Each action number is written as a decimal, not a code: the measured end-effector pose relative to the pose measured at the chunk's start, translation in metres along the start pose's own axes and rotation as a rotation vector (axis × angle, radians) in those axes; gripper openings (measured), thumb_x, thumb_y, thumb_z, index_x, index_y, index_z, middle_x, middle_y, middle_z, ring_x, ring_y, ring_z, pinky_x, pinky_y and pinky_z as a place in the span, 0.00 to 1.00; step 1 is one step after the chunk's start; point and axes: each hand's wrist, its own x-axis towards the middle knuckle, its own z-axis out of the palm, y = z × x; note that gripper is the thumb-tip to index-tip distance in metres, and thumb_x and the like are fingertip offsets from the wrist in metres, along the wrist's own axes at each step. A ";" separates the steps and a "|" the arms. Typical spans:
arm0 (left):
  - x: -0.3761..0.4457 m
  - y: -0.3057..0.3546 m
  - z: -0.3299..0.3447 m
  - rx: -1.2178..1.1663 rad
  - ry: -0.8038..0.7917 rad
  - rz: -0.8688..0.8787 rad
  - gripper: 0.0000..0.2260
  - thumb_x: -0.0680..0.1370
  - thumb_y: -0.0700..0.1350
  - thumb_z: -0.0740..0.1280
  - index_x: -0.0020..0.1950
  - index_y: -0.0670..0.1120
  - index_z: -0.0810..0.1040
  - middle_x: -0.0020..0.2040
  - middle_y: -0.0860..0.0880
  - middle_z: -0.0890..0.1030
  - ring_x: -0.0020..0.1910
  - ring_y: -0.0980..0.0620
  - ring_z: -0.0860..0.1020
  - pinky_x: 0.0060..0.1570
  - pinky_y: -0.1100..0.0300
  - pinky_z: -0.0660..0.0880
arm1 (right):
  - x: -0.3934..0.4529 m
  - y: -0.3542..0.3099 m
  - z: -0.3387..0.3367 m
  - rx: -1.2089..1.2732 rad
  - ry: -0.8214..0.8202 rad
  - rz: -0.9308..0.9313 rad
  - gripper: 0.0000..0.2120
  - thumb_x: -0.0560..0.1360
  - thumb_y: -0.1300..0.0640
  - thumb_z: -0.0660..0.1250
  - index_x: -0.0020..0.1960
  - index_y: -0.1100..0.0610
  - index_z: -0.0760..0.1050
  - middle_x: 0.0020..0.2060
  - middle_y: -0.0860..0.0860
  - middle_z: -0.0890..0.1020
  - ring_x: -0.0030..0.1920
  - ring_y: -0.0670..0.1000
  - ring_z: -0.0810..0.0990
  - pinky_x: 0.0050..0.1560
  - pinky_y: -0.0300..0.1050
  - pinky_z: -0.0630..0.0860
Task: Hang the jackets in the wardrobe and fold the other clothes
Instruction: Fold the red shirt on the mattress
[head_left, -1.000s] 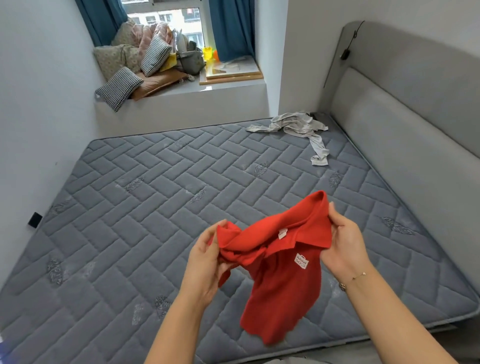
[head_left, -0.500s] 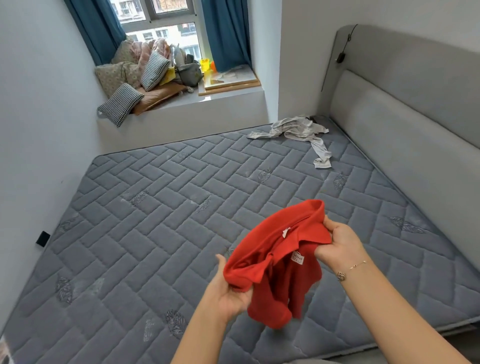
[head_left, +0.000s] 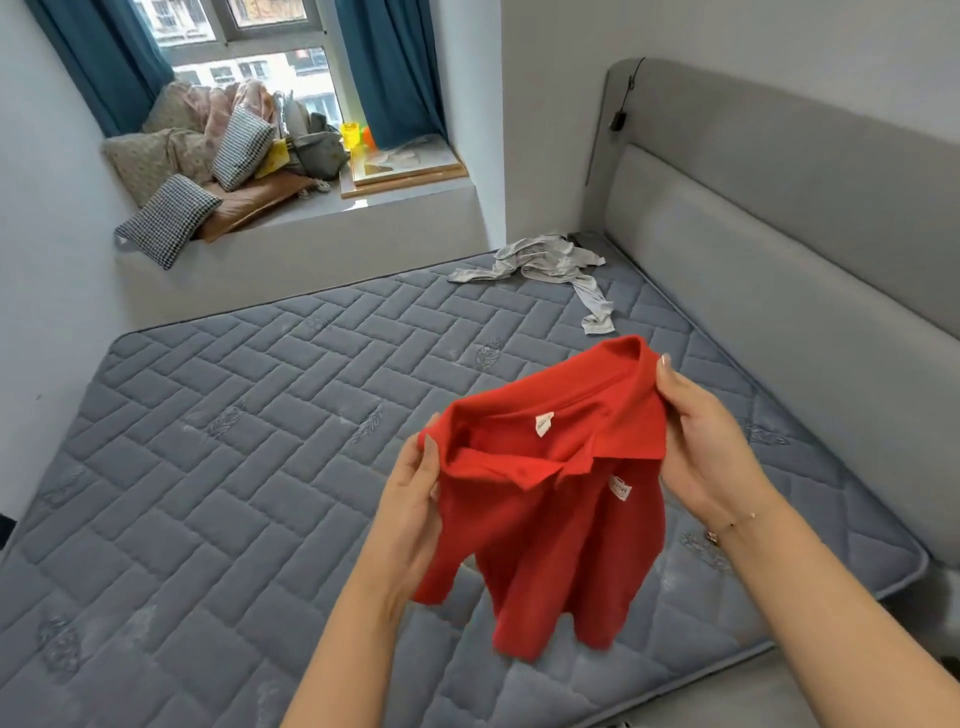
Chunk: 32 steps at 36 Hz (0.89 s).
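Above bare mattress (head_left: 260, 467), I watch left hand (head_left: 410, 499) & right hand (head_left: 696, 441) pinch red polo shirt (head_left: 545, 509) by shoulders, collar up, prob. squaring it to fold; grey garment (head_left: 545, 260) waits nr headboard (head_left: 779, 260).

Home bedroom: bare quilted grey mattress (head_left: 260, 467) on a bed with padded grey headboard (head_left: 779, 249), window (head_left: 249, 47) with blue curtains (head_left: 389, 67), sill piled with cushions (head_left: 208, 156).

Cushions (head_left: 171, 218) pile on the window ledge (head_left: 363, 200) between blue curtains (head_left: 395, 67), beyond the quilted mattress (head_left: 234, 467).
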 end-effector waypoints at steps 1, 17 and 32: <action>0.005 -0.008 0.002 0.056 -0.051 -0.011 0.20 0.75 0.53 0.65 0.63 0.44 0.74 0.59 0.45 0.81 0.54 0.53 0.81 0.50 0.60 0.78 | 0.000 -0.004 0.000 0.024 -0.012 0.016 0.20 0.77 0.53 0.60 0.63 0.64 0.75 0.56 0.58 0.82 0.55 0.52 0.82 0.56 0.47 0.80; 0.094 -0.085 0.104 0.556 -0.517 -0.232 0.11 0.78 0.35 0.65 0.56 0.48 0.79 0.50 0.58 0.84 0.51 0.62 0.79 0.55 0.67 0.73 | 0.040 -0.085 -0.072 0.191 0.116 -0.045 0.19 0.82 0.53 0.55 0.51 0.61 0.82 0.48 0.58 0.85 0.49 0.52 0.85 0.49 0.52 0.82; 0.280 -0.017 0.194 1.248 -0.527 -0.079 0.09 0.76 0.43 0.72 0.44 0.38 0.78 0.36 0.49 0.77 0.36 0.54 0.74 0.41 0.61 0.71 | 0.183 -0.154 -0.199 -1.211 0.305 -0.440 0.17 0.82 0.51 0.57 0.39 0.59 0.72 0.30 0.49 0.70 0.33 0.48 0.68 0.39 0.46 0.65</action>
